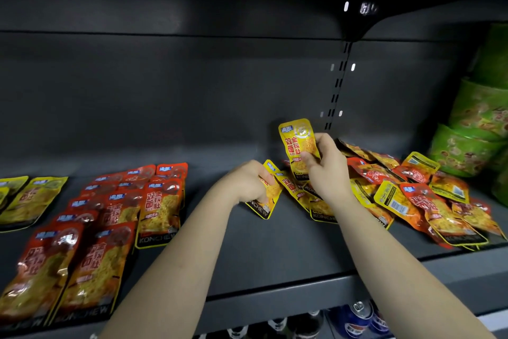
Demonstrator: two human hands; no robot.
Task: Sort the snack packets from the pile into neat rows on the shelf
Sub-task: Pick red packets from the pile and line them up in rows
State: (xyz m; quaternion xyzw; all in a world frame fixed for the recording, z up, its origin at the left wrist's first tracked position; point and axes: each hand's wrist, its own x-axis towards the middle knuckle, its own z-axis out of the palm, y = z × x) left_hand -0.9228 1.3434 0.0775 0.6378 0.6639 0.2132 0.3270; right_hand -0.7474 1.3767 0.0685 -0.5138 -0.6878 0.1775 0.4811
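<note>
Right hand (327, 171) pinches yellow foil snack packet (298, 140) above dark grey metal shelf (275, 256), beside red-and-yellow packet pile (412, 195) at right end. Left hand (247, 182) grips another yellow packet (270, 198). Step: picking yellows. Next: lay these 2 in yellow row (30, 198), left edge.

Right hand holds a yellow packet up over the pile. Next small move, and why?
Probably tuck the raised yellow packet from the right hand into the left hand, which grips other yellow packets beside it. The yellow row lies far left, past the red rows, so one carry looks cheaper.
</note>
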